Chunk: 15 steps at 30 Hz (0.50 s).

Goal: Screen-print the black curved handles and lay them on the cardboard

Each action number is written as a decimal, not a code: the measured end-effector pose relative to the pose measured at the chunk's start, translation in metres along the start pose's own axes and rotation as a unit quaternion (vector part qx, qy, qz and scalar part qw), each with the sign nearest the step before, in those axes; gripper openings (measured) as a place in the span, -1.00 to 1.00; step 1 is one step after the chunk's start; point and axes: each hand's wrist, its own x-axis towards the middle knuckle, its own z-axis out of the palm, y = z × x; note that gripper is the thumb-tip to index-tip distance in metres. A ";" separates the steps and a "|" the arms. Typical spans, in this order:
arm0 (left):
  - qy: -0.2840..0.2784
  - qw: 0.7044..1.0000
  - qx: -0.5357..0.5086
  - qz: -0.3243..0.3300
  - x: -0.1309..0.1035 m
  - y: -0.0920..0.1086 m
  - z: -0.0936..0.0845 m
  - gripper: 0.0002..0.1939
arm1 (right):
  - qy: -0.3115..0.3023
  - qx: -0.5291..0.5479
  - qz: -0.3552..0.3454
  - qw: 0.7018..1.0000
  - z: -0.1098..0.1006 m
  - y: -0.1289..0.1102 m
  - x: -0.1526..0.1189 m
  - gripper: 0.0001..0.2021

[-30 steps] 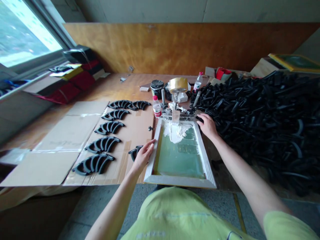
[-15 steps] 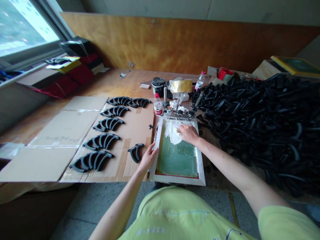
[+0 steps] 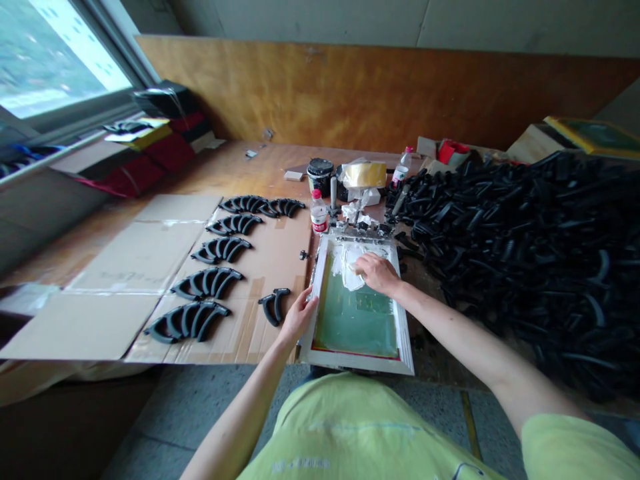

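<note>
A framed green screen (image 3: 357, 327) lies flat at the table's front edge, with white paste spread over its far end. My right hand (image 3: 377, 273) is closed over the paste, fingers pinched on a white scraper (image 3: 354, 270) smeared with it. At the frame's left side my left hand (image 3: 300, 313) grips the edge, thumb toward the top. Just left of that hand, two curved black parts (image 3: 274, 305) rest on the cardboard (image 3: 250, 267).
Rows of black parts (image 3: 207, 283) lie on the left cardboard. A large black heap (image 3: 525, 247) covers the right side. Behind the frame stand a red-capped bottle (image 3: 319, 212), a paint bucket (image 3: 320, 177) and a yellow tape roll (image 3: 364, 175).
The head view has shifted slightly. My right hand and the scraper have barely moved over the screen; my left hand stays at the frame's edge.
</note>
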 end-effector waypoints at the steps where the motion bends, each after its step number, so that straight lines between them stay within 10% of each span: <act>1: 0.001 1.000 -0.004 -0.005 0.000 0.001 0.000 -0.24 | 0.012 0.000 -0.009 1.000 0.005 -0.001 -0.005 -0.78; 7: 0.002 1.000 -0.012 -0.027 -0.006 0.015 0.001 -0.23 | -0.012 0.065 -0.064 0.996 -0.001 -0.001 -0.012 -0.79; 15: 0.016 0.999 -0.044 -0.001 -0.023 0.090 -0.012 -0.33 | 0.111 0.075 0.168 0.977 -0.050 0.062 0.052 -0.46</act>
